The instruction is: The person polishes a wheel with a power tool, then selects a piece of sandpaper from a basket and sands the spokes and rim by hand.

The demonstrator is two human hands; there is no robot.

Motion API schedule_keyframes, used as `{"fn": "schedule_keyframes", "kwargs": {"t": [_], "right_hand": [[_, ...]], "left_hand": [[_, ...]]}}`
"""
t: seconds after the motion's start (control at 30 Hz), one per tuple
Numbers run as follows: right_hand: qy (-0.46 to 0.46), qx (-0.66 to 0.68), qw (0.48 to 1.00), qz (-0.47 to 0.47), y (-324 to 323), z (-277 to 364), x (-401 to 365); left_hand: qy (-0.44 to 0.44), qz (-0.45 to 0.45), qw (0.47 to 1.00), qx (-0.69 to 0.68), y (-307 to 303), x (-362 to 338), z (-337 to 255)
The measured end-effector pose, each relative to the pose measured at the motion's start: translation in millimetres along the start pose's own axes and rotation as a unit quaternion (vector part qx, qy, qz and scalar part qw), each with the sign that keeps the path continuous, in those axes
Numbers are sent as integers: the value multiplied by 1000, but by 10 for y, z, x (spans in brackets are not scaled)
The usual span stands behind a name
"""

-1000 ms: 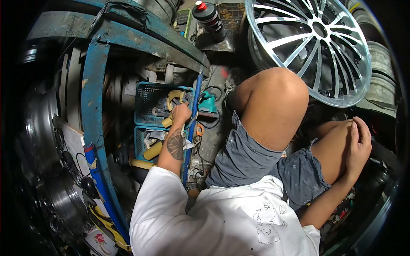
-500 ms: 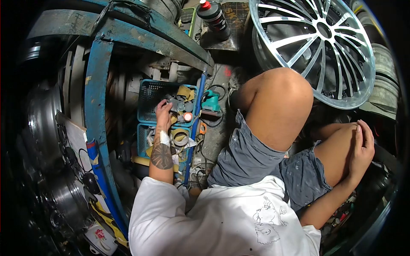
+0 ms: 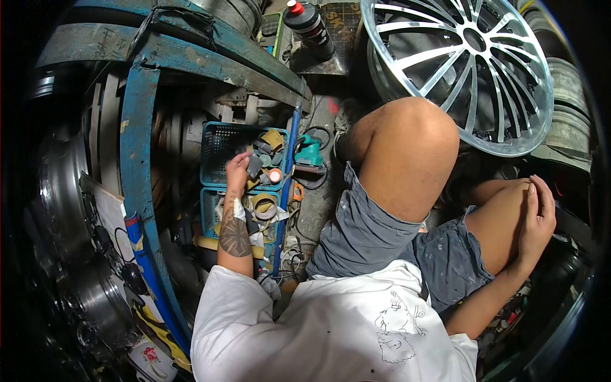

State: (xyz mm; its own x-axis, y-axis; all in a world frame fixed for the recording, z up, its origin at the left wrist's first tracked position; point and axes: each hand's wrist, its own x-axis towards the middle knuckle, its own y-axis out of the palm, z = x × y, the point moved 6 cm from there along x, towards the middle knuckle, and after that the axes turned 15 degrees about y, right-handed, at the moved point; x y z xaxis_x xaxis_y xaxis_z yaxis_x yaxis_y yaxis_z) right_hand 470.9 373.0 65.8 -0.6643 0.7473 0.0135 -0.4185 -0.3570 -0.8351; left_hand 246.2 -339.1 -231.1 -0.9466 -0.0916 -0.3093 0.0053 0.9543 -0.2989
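Note:
My left hand (image 3: 237, 168) is over the blue plastic basket (image 3: 213, 127), its fingers pinched on a small dark grey flat piece (image 3: 254, 166) that looks like an abrasive pad. Beside it in the basket lie yellowish sandpaper pieces (image 3: 273, 140), several grey scraps and an item with a round white top and orange rim (image 3: 275, 175). Just below, a second blue basket (image 3: 209, 213) holds a roll of tape (image 3: 265, 207) and paper scraps. Far to the right, my right hand (image 3: 538, 219) rests on my knee, fingers stretched out and holding nothing.
A large multi-spoke wheel rim (image 3: 445, 83) leans beyond my knees. A black bottle with a red cap (image 3: 310, 30) stands on a box. A green power sander (image 3: 309, 151) lies by the baskets. The blue metal frame (image 3: 140, 127) rises at left, near more rims (image 3: 67, 172).
My left hand has drawn slightly back toward the left, and the grey piece now shows at its fingers. The whole view has shifted a little; my right hand stays on the knee.

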Motion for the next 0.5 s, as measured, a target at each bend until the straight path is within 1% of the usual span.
{"fn": "schedule_keyframes", "kwargs": {"t": [0.03,0.07,0.1,0.13,0.17,0.23,0.33,0.43,0.47,0.5], "right_hand": [[2,3,1000,0,-2,-21,2],[3,6,1000,1,1,-30,3],[8,6,1000,1,0,-28,1],[13,7,1000,2,-1,-24,1],[19,8,1000,2,0,-21,4],[13,15,1000,9,9,-22,19],[9,22,1000,17,27,-38,28],[3,25,1000,4,20,-16,13],[0,26,1000,0,23,-6,4],[1,20,1000,3,24,-16,11]], "left_hand": [[99,13,984,149,27,57,-66],[194,25,936,294,121,65,-107],[281,36,857,430,288,23,-220],[354,64,835,417,501,-7,-335],[385,91,807,438,715,-52,-354],[316,132,802,489,997,8,-150],[261,65,820,506,1043,114,51],[217,35,795,565,971,114,22],[190,52,799,568,961,109,22],[185,55,784,590,975,106,6]]}}
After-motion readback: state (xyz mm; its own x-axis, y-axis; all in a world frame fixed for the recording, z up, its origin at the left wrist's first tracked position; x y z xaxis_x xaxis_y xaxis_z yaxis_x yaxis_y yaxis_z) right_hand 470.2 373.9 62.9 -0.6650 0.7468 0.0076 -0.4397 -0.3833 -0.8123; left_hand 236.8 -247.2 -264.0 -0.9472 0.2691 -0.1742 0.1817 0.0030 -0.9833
